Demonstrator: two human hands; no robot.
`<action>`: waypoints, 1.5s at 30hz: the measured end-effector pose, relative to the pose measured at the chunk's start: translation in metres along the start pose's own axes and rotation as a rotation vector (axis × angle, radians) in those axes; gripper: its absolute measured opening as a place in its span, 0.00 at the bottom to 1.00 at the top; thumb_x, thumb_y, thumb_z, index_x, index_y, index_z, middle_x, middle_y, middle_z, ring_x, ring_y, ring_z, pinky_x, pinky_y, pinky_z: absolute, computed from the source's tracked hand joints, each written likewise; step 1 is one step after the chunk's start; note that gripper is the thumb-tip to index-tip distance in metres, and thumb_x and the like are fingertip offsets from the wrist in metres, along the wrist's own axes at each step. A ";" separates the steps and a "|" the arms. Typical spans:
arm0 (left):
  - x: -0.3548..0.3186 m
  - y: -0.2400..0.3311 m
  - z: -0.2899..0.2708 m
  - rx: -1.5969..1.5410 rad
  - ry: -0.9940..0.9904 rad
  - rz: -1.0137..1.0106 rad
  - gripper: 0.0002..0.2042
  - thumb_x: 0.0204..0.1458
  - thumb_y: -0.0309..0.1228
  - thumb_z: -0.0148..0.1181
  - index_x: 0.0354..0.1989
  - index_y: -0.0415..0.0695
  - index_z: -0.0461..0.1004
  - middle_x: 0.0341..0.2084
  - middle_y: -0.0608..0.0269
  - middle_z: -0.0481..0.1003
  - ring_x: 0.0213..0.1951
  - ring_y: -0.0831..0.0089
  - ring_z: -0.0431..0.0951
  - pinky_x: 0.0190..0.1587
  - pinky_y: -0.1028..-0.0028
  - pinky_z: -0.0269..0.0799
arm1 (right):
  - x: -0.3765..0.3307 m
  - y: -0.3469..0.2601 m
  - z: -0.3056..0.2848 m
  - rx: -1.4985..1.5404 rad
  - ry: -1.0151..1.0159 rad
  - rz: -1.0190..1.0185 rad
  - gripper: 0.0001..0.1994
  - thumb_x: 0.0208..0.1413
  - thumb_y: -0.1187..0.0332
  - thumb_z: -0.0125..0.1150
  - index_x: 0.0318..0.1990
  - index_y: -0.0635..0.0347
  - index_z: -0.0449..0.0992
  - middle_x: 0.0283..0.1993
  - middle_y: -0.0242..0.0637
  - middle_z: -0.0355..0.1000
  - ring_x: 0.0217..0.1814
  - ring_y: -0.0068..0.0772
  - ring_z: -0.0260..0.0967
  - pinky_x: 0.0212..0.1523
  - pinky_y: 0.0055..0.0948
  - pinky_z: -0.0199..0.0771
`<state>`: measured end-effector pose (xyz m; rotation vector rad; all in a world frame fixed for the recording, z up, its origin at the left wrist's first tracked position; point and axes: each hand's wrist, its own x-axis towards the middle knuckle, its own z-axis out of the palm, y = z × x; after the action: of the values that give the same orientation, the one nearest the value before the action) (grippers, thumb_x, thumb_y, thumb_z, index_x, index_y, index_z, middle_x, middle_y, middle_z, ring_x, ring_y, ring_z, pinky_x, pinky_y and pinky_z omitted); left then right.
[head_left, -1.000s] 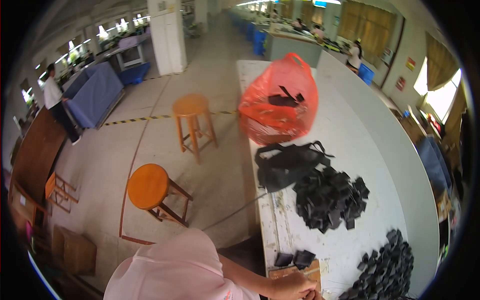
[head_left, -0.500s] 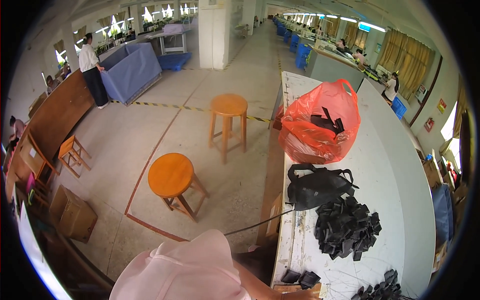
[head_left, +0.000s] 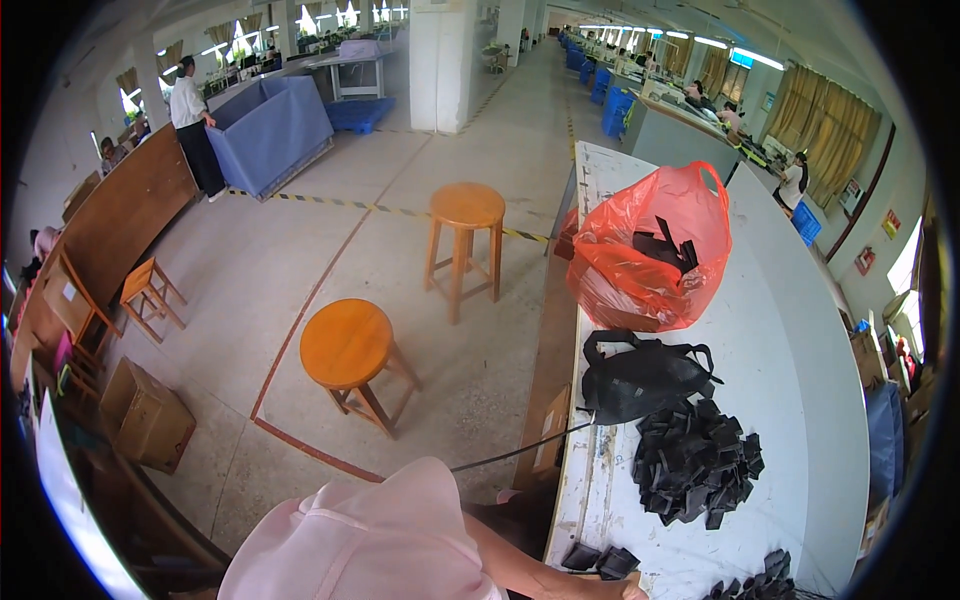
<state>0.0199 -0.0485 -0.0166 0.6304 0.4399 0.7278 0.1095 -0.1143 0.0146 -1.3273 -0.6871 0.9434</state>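
Left hand (head_left: 622,590) at the lower edge, just beside two small black pieces (head_left: 617,563) on a white table (head_left: 752,350).
The frame's edge cuts the left hand off, so I cannot tell whether its fingers grip anything; the right hand is out of view; to the right, a pile of black pieces (head_left: 755,582) runs into the lower edge; farther up the table lies a larger heap of black pieces (head_left: 695,465), a black bag (head_left: 650,380) against it; beyond stands an open red plastic bag (head_left: 640,285) with black strips (head_left: 665,247) inside; two round wooden stools (head_left: 347,343) stand on the floor, left of the table.
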 end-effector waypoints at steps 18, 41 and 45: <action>-0.035 0.030 0.029 -0.319 -0.364 -0.548 0.11 0.41 0.18 0.47 0.36 0.38 0.67 0.22 0.64 0.67 0.09 0.90 0.54 0.09 0.87 0.45 | -0.043 -0.012 -0.047 0.387 -0.114 0.240 0.09 0.53 0.66 0.54 0.28 0.63 0.69 0.23 0.29 0.65 0.18 0.15 0.55 0.17 0.14 0.53; 0.016 0.025 0.063 -0.222 -0.063 -0.345 0.09 0.47 0.18 0.48 0.38 0.39 0.65 0.19 0.66 0.68 0.08 0.86 0.50 0.11 0.85 0.48 | 0.018 -0.042 -0.069 0.240 -0.220 0.153 0.10 0.54 0.63 0.53 0.29 0.61 0.69 0.22 0.24 0.60 0.20 0.13 0.51 0.20 0.14 0.51; 0.015 0.031 0.060 -0.291 -0.067 -0.357 0.10 0.48 0.18 0.48 0.39 0.41 0.66 0.19 0.67 0.67 0.08 0.88 0.50 0.12 0.87 0.48 | 0.020 -0.042 -0.069 0.192 -0.248 0.115 0.13 0.54 0.59 0.53 0.26 0.60 0.70 0.19 0.24 0.59 0.20 0.14 0.52 0.21 0.16 0.52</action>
<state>0.0494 -0.0425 0.0456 0.2899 0.3628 0.4171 0.1856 -0.1303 0.0444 -1.0993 -0.6945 1.2501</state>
